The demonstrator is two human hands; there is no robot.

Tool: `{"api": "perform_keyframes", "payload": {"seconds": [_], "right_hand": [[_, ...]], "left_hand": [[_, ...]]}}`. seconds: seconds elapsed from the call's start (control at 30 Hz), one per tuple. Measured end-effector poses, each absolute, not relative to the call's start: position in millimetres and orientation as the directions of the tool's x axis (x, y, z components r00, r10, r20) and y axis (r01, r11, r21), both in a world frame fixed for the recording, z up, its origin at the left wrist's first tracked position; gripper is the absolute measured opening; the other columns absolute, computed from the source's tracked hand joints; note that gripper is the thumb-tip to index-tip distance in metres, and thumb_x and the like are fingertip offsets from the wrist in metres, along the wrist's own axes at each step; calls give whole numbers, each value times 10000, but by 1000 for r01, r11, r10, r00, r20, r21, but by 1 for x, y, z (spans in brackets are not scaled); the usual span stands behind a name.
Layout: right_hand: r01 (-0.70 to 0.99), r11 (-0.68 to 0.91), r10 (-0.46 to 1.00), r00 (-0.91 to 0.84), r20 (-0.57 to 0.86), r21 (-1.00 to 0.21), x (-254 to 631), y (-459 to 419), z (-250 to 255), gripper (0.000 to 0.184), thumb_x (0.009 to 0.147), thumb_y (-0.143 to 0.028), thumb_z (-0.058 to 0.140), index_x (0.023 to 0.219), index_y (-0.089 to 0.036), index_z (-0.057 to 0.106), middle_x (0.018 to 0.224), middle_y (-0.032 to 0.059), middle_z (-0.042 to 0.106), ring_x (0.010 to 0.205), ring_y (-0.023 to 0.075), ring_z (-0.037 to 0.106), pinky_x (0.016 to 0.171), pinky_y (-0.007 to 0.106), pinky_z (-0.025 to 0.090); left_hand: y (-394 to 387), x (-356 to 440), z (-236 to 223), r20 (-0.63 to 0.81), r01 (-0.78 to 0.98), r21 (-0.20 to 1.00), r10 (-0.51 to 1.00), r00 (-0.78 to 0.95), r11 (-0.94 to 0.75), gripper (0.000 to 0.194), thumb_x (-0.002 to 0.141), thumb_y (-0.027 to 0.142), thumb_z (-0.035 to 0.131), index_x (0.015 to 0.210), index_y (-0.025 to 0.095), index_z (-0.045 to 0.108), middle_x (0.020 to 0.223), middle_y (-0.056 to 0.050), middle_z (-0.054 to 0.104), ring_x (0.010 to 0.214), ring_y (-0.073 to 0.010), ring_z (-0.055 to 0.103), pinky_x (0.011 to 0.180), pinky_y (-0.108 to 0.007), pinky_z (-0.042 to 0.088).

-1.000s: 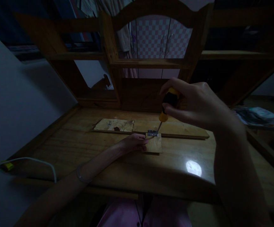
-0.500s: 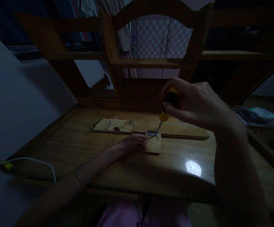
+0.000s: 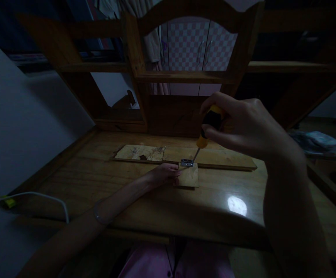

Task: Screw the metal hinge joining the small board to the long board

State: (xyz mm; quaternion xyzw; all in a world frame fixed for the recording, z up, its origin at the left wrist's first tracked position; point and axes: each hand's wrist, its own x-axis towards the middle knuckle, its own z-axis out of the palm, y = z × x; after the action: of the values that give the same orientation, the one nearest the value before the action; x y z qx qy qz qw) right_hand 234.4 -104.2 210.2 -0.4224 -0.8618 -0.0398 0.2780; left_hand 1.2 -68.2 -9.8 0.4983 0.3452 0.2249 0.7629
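In my right hand (image 3: 237,123) is a yellow and black screwdriver (image 3: 212,119), gripped round its handle and tilted. Its shaft runs down to the right end of a small metal hinge (image 3: 187,163). The hinge lies where a small square wooden block (image 3: 189,177) meets a long wooden board (image 3: 214,157). My left hand (image 3: 166,173) is closed on the left edge of the block, low on the desk. At its left end the board has a pale, rough, stained patch (image 3: 140,153). The screw under the tip is too small to make out.
The wooden desk (image 3: 98,170) carries a hutch with shelves (image 3: 182,77) at its back. A white cable (image 3: 40,194) and a yellow object (image 3: 10,202) lie at the left edge. Plastic-wrapped items (image 3: 318,141) sit off to the right. A wall (image 3: 26,127) borders the left.
My right hand and the screwdriver handle have shifted very slightly to the right. My left hand, the block and the hinge stay in place.
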Motion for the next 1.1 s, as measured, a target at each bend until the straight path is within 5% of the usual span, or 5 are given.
{"api": "perform_keyframes", "payload": {"seconds": [1.1], "right_hand": [[734, 649, 712, -493, 500, -200, 234, -103, 211, 320, 806, -362, 573, 1076, -190, 582, 782, -18, 610, 621, 46, 519, 580, 208, 344]], "left_hand": [[-68, 1, -9, -297, 4, 918, 678, 672, 397, 361, 852, 353, 693, 904, 69, 476, 829, -58, 498, 701, -91, 545, 628, -208, 444]]}}
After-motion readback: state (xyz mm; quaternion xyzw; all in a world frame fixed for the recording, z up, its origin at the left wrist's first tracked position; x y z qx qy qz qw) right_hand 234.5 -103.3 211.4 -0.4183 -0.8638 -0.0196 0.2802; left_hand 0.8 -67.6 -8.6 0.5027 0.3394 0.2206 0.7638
